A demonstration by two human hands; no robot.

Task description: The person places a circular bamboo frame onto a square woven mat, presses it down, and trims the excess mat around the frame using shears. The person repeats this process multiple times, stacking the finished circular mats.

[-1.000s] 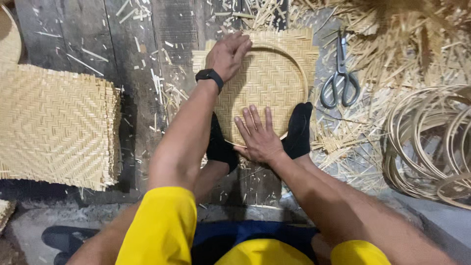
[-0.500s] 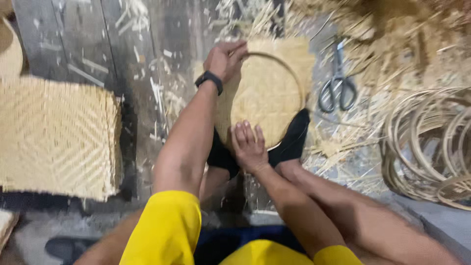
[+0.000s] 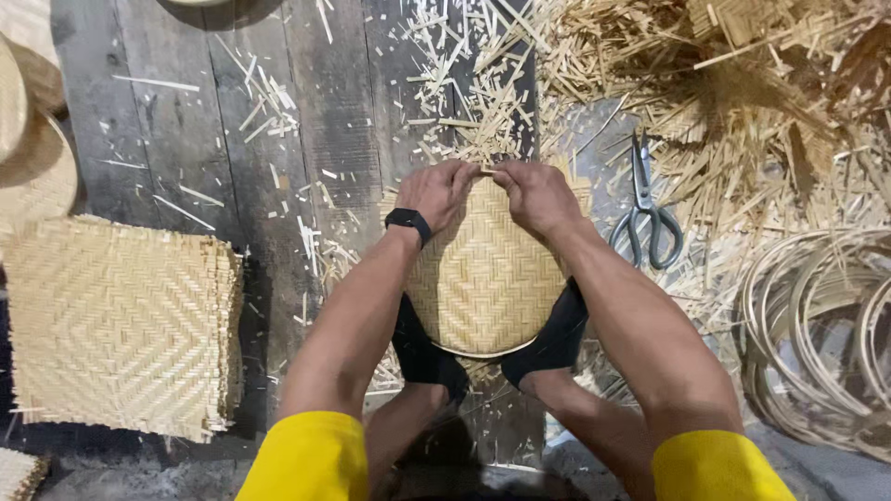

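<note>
A woven bamboo mat with a round hoop rim point(image 3: 484, 278) lies on the plank floor between my two black-socked feet. Both hands grip its far edge side by side. My left hand point(image 3: 438, 192), with a black wristband, pinches the rim at the top left. My right hand point(image 3: 535, 196) closes on the rim just to the right of it, the thumbs nearly touching. The near curve of the hoop shows below the weave, held down by my feet.
Grey scissors point(image 3: 647, 218) lie right of the mat. Coiled bamboo hoops point(image 3: 821, 325) fill the right side. A stack of square woven mats point(image 3: 116, 320) sits at left. Bamboo offcuts point(image 3: 724, 83) pile up at top right; round woven pieces point(image 3: 32, 148) lie at far left.
My right hand has moved from the near edge of the mat up to its far edge, next to the left hand. Both hands now grip the rim. The view has shifted closer.
</note>
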